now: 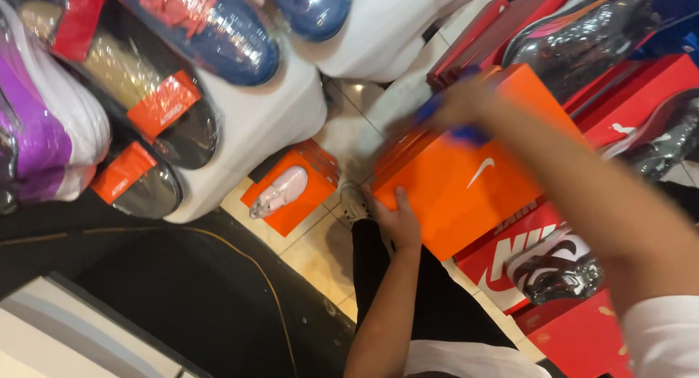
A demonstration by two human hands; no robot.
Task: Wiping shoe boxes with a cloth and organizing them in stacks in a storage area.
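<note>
An orange shoe box point(466, 181) with a white mark on its side is held up over the tiled floor. My left hand point(397, 219) grips the box's lower left corner. My right hand point(455, 105) is blurred and rests on the box's top, with something blue point(470, 136) against its fingers. I cannot tell what the blue thing is. Below the box I see my dark trouser leg and a light shoe point(354, 201).
A pale pink shoe point(279, 192) lies on an orange box point(309, 189) on the floor. Plastic-wrapped shoes point(153, 87) sit on white display stands at the left. Red boxes point(510, 265) with wrapped shoes point(557, 272) stack at the right.
</note>
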